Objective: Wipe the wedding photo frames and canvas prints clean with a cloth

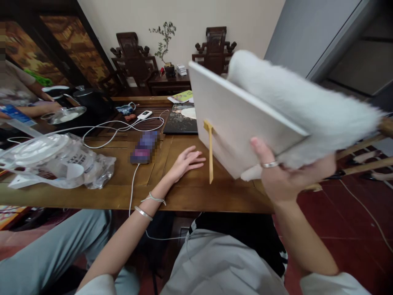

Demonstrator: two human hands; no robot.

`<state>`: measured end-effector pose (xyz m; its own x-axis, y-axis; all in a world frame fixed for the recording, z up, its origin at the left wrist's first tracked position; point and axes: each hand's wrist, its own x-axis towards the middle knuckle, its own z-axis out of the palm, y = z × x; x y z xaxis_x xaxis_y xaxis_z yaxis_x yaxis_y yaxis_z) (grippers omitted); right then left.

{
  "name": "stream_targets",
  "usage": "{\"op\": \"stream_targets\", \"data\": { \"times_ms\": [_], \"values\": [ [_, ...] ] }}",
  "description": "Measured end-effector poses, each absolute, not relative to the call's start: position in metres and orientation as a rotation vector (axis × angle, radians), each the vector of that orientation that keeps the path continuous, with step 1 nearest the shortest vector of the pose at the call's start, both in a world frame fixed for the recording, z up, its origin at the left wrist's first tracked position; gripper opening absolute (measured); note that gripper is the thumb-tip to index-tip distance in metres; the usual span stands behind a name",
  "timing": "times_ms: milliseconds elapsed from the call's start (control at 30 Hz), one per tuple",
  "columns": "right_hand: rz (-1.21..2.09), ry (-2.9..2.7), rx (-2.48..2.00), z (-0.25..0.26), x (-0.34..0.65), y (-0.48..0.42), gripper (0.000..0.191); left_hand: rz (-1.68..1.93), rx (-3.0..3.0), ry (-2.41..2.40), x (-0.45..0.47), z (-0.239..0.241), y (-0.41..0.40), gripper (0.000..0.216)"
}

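Observation:
My right hand (284, 176) grips a flat white board (233, 119) with its thumb pressed against the near face. A thin yellow prop leg (211, 155) sticks out from that face and points down. Behind the board is a white fluffy piece (294, 106), lying against my right fingers; whether it is fixed to the board I cannot tell. The board is tilted, its lower edge at or just over the wooden table. My left hand (187, 162) lies on the table left of the prop leg, fingers spread, holding nothing.
A phone (145, 146) with a white cable lies left of my left hand. Further left is a plastic bag (73, 159) around a lidded container. A dark flat case (179, 121) is behind. Another person's arm (43, 110) is near a glass-lidded pot (67, 115).

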<state>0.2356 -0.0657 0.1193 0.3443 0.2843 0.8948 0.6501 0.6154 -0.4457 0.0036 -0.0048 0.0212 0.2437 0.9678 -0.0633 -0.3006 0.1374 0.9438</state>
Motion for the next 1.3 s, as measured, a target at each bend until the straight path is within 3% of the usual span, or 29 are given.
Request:
{"op": "stream_targets", "data": {
  "times_ms": [100,233,467,567,667,800,867,967,1133,1300],
  "values": [
    [0.032,-0.838,-0.785,0.125,0.216,-0.065,0.049,0.932,0.899,0.721,0.004,0.022,-0.009,0.044],
    [0.452,-0.604,-0.723,0.121,0.207,-0.065,0.062,1.170,0.784,0.730,0.004,0.027,-0.009,0.032],
    [1.034,-0.505,-0.731,0.097,0.276,-0.053,0.041,1.312,0.653,0.982,-0.003,0.030,0.003,0.025],
    [0.854,-0.474,-0.819,0.082,0.310,-0.046,0.043,1.307,0.681,1.045,-0.005,0.029,0.005,0.024],
    [0.268,-0.571,-0.970,0.060,0.342,-0.041,0.061,1.310,0.761,1.082,-0.006,0.027,0.006,0.029],
    [-0.364,-1.340,-1.137,0.045,0.366,-0.054,0.034,1.285,0.878,1.163,-0.008,0.022,0.008,0.039],
    [-0.384,-1.898,-1.066,0.048,0.363,-0.066,0.026,1.244,0.911,1.191,-0.009,0.019,0.009,0.045],
    [-0.328,-2.343,-0.857,0.052,0.344,-0.077,0.032,1.199,0.921,1.197,-0.009,0.017,0.009,0.045],
    [-0.285,-2.513,-0.804,0.038,0.323,-0.074,0.041,1.174,0.904,1.206,-0.010,0.018,0.010,0.034],
    [-0.218,-2.530,-0.845,0.028,0.322,-0.071,0.047,1.164,0.920,1.226,-0.010,0.021,0.009,0.046]
  ]
}}
